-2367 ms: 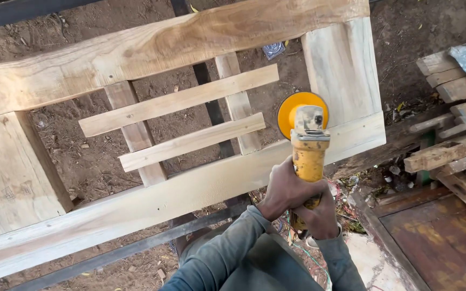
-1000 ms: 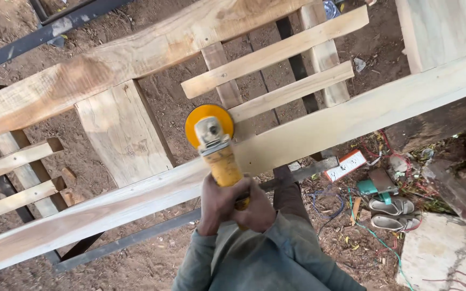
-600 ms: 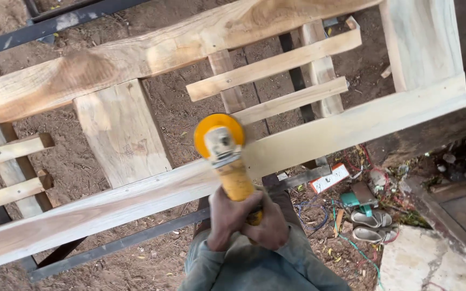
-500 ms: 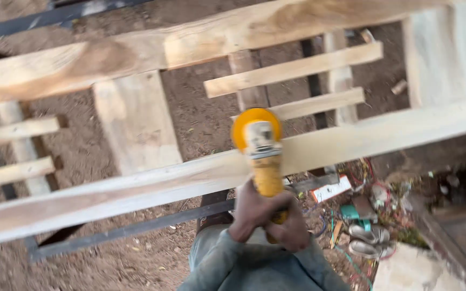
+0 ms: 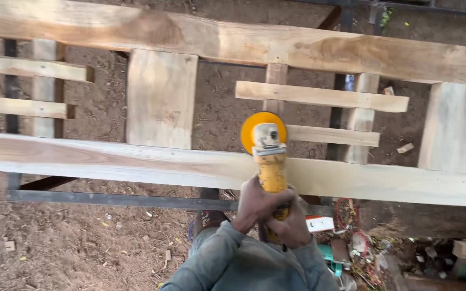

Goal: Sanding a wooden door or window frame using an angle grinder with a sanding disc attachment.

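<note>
A: What are the hands doing?

B: Both are wrapped tight around the yellow body of a grinder [image 5: 269, 171]. The left hand [image 5: 254, 205] grips it from the nine o'clock side, the right hand [image 5: 292, 223] clasps it lower, from about four o'clock. The two hands touch each other. Grey sleeves [image 5: 244, 264] run down from them to six o'clock.

A: Where does the grinder point?

B: Straight up toward twelve o'clock. Its round orange disc [image 5: 264, 132] sits at the far end, over the upper edge of the near rail [image 5: 136, 164], a long pale plank that crosses the view from nine to three o'clock. I cannot tell whether the disc touches the wood.

A: And beyond that?

B: At twelve o'clock from the disc a short slat [image 5: 322, 96] lies level, with a second slat [image 5: 333, 136] just to the disc's three o'clock. At ten o'clock a wide upright board [image 5: 161, 98] joins the near rail to the far rail [image 5: 244, 43], which runs along the top. Two more slats [image 5: 28, 86] show at the nine o'clock edge, and another wide board [image 5: 454, 129] stands at three o'clock.

A: What's underneath?

B: Bare dirt [image 5: 82, 242], and a dark metal bar [image 5: 109, 199] below the near rail. At five o'clock from the hands lies a heap of clutter [image 5: 362, 248], wire and small bits.
</note>
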